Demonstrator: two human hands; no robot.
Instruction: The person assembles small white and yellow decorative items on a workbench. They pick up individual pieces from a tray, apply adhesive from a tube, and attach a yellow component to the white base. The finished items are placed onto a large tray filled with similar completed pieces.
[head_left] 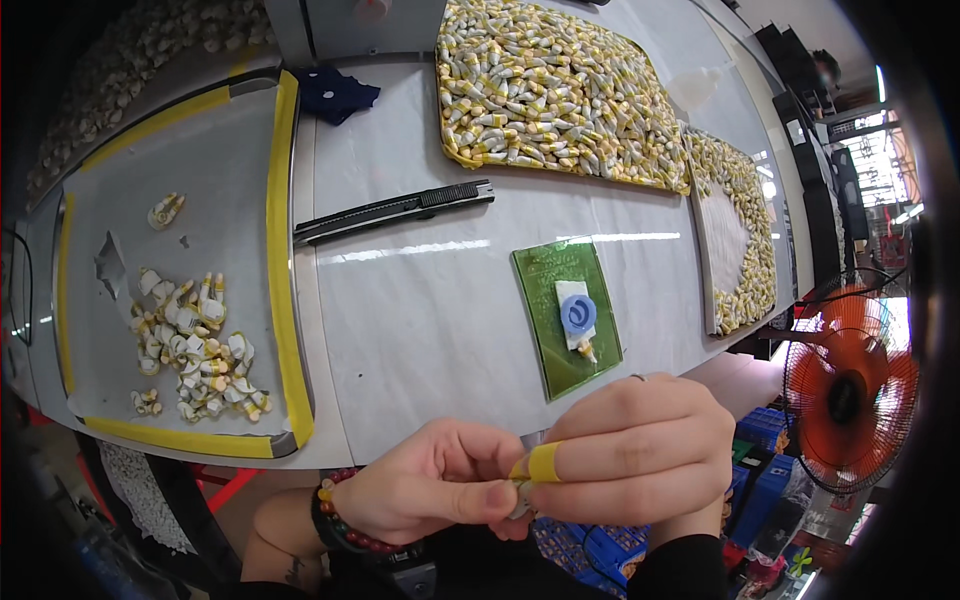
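My left hand (445,480) and my right hand (635,455) meet at the table's near edge. Their fingertips pinch a small whitish piece (521,500) between them, mostly hidden by the fingers. Yellow tape wraps a finger of the right hand. Just beyond the hands lies a green mat (555,345), bearing a white slip, a round blue piece (578,314) and one small white-and-yellow piece (586,352). On the left, a tray edged with yellow tape (287,200) holds a loose heap of small white-and-yellow pieces (200,360).
A black snap-off cutter (400,212) lies across the mid-table. Behind it, a large tray is packed with white-and-yellow pieces (550,90); another tray (715,260) stands to its right. A dark blue cloth (335,93) lies at the back. An orange fan (848,395) stands at right.
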